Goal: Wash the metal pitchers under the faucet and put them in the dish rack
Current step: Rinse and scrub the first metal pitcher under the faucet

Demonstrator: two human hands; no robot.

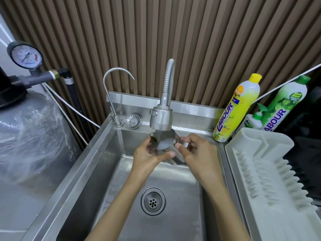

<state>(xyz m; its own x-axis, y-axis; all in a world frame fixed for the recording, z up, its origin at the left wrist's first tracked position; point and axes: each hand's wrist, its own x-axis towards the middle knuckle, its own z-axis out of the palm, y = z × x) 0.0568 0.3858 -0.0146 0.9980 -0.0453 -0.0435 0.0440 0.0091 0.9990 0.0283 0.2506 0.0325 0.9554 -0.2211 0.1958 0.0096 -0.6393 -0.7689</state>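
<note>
A metal pitcher (pixel 165 140) is held over the steel sink (pixel 111 164), directly under the flexible faucet's spray head (pixel 161 118). Its open mouth faces up toward the faucet. My left hand (pixel 149 153) wraps around the pitcher's left side and body, thumb across the front. My right hand (pixel 196 150) pinches the pitcher's handle on the right side. The white plastic dish rack (pixel 264 171) stands on the counter to the right of the sink, with nothing in it. Water flow is hard to make out.
A thin gooseneck tap (pixel 111 94) and a loose strainer (pixel 132 121) sit at the sink's back rim. Yellow (pixel 238 108) and green (pixel 286 105) detergent bottles and a small pump bottle (pixel 255 119) stand behind the rack. A wrapped tank with pressure gauge (pixel 26 57) is left.
</note>
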